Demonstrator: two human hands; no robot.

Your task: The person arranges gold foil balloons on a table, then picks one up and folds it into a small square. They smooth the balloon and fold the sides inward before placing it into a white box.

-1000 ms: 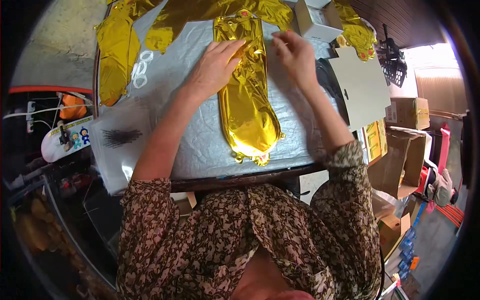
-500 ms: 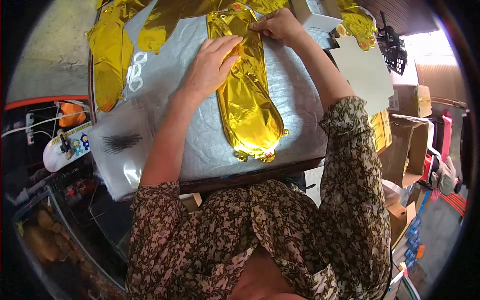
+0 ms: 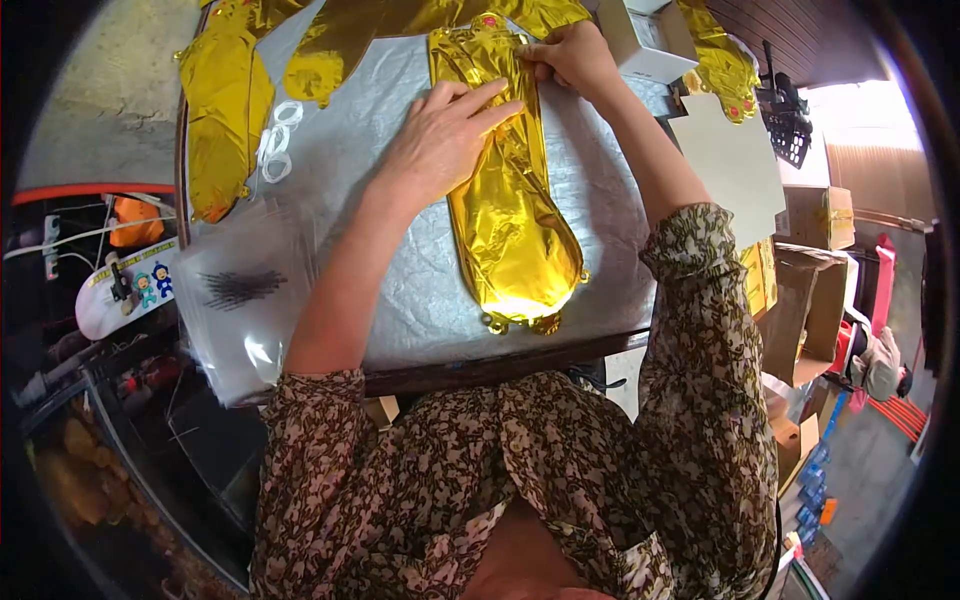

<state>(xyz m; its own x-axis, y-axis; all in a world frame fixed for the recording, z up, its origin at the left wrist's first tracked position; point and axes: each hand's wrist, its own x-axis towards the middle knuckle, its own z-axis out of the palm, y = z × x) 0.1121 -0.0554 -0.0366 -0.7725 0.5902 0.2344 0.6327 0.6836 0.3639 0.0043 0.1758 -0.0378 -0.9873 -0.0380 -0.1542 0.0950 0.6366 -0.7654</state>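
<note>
My left hand (image 3: 440,140) lies flat, fingers spread, on the gold foil balloon (image 3: 510,210) stretched along the grey table (image 3: 400,260). My right hand (image 3: 572,55) pinches its far edge; the fingertips are hidden beneath my knuckles.

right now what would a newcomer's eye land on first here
The shiny gold foil balloon lying lengthwise on the grey table, with the left hand pressed flat on it and the right hand pinching its far end. More gold foil pieces lie along the table's far-left edge.
</note>
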